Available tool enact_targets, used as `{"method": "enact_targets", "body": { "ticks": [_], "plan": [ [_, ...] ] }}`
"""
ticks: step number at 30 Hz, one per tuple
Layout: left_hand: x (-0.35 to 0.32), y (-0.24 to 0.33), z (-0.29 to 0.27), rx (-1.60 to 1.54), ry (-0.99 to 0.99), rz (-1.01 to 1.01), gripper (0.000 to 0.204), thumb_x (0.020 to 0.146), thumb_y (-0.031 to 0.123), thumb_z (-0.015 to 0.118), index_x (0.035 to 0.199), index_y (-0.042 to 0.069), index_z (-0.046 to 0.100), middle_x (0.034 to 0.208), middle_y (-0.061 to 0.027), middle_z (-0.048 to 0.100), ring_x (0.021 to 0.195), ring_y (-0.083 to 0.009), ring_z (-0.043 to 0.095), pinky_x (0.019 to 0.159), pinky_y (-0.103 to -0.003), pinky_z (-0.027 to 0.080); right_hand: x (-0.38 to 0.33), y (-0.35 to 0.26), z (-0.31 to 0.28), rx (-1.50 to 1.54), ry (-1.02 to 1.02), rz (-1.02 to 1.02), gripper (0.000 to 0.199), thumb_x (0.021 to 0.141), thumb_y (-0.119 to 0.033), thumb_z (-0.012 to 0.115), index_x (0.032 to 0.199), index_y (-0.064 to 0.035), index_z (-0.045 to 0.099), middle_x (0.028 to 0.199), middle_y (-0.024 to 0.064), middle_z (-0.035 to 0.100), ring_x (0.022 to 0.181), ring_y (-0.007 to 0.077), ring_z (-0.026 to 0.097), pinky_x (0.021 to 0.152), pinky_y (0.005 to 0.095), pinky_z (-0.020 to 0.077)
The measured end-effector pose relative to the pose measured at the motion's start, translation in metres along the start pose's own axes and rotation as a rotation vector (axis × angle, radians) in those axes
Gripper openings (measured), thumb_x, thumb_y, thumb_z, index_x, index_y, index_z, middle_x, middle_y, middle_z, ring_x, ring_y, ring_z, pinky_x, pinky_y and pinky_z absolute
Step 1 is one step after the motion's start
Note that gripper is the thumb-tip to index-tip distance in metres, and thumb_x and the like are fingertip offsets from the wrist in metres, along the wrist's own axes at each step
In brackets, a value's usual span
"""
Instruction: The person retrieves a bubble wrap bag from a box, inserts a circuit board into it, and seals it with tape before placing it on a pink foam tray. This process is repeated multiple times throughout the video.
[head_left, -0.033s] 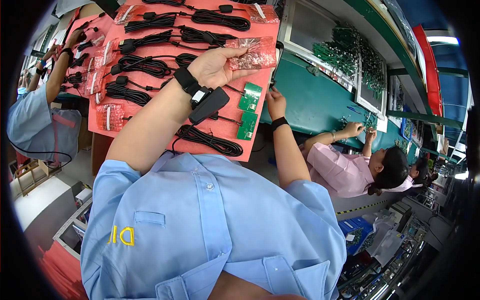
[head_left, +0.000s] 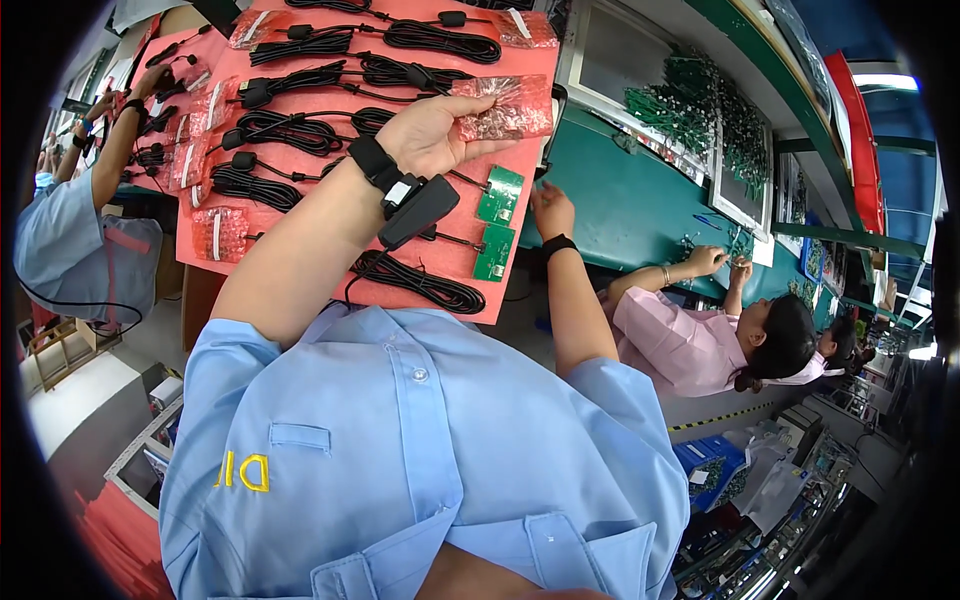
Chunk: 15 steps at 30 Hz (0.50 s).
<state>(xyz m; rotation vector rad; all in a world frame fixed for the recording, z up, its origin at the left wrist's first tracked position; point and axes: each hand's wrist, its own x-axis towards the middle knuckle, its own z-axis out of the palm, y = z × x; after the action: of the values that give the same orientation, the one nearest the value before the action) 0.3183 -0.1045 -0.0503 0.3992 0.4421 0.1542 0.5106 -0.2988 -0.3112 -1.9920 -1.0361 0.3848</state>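
My left hand [head_left: 432, 135], with a black device strapped at its wrist, is closed on a pink bubble-wrap bag [head_left: 508, 108], thumb on top and fingers beneath. It is above the pink work surface [head_left: 330, 220]. Black coiled cables [head_left: 440, 38] lie there in rows, several with pink bubble wrap [head_left: 220, 234] at one end. Two green circuit boards [head_left: 498, 196] lie below the left hand, at the surface's right edge. My right hand [head_left: 552, 212] is beside that edge, fingers curled near a dark thing; what they hold, if anything, is hidden.
A green bench [head_left: 610, 195] stretches away to the right, with a white-framed tray of green boards [head_left: 690, 95] on it. A co-worker in pink [head_left: 680, 335] works there with both hands. Another person in blue [head_left: 80, 250] works at the left. Blue bins [head_left: 715, 465] stand at lower right.
My right hand has shifted very slightly down, toward me. My left hand and the bubble-wrap bag have stayed in place.
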Motion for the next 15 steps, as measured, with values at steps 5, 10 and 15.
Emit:
{"method": "enact_targets", "body": {
  "ticks": [5,10,15],
  "plan": [
    [-0.006,-0.002,0.002,0.107,0.150,0.104,0.024,0.094,0.015,0.056,0.112,-0.001,0.057,0.107,-0.0106,0.064,0.100,-0.0217,0.063,0.092,-0.036,0.053,0.016,-0.038,-0.055,-0.314,-0.048,0.259,0.022,0.089,-0.022,0.061,0.093,-0.0023,0.069,0.087,0.0129,0.068,0.074,0.0227,0.064,0.066,0.0327,0.0494],
    [-0.003,-0.020,-0.002,0.204,0.284,0.262,0.018,0.092,0.011,0.057,0.106,0.000,0.060,0.104,-0.0090,0.065,0.095,-0.0189,0.064,0.089,-0.035,0.054,0.035,-0.219,-0.109,0.604,-0.076,0.024,0.026,0.093,-0.013,0.057,0.114,0.0018,0.061,0.080,0.0033,0.063,0.071,0.0077,0.057,0.064,0.0219,0.0478],
    [0.000,-0.026,0.002,0.259,0.328,0.281,0.016,0.091,0.009,0.057,0.103,-0.001,0.061,0.102,-0.0087,0.065,0.092,-0.0184,0.064,0.088,-0.035,0.054,0.042,-0.283,-0.083,0.667,-0.219,-0.041,0.053,0.090,-0.012,0.061,0.137,0.0007,0.038,0.078,0.0063,0.063,0.067,0.0099,0.059,0.063,0.0236,0.0490]
  ]
}}
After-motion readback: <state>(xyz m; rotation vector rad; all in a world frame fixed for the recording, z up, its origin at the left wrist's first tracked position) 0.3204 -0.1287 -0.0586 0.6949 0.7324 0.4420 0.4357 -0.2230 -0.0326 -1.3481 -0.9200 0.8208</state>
